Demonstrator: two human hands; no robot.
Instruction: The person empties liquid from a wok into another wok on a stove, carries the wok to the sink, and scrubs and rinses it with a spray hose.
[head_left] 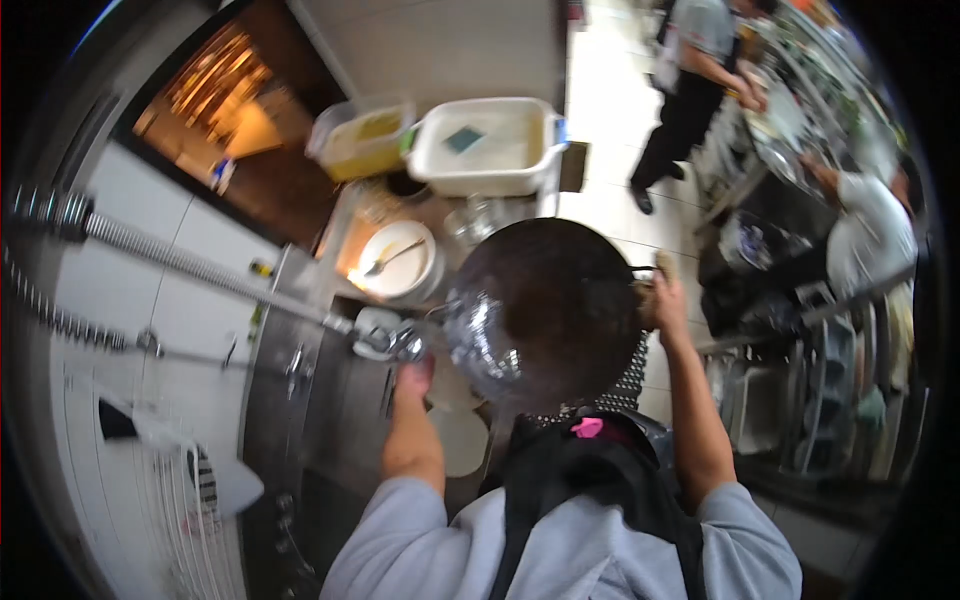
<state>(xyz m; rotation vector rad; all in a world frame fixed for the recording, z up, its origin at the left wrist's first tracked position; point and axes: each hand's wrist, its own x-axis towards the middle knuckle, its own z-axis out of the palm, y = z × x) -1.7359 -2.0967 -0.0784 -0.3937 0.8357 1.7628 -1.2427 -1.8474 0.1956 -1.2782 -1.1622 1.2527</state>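
Note:
My right hand (662, 302) is closed around the handle at the right side of a large dark wok (560, 310). The wok is held up in front of my body, and its lower left part shines as if wet. At the wok's left side, my left hand (414, 376) is closed on a pre-rinse spray head (385, 335), which hangs from a spring-coiled hose (200, 262). Motion blurs this hand, and its fingers are partly hidden. Below it lies a round pale plate or lid (462, 440) in the sink area.
Behind the wok stand a white tub (485, 180) with a green pad, a plastic container (365, 140) of yellowish liquid, and a white bowl (395, 255) holding a spoon. Glasses (475, 218) stand close by. Two people work along the counter at right, one in dark trousers (672, 125).

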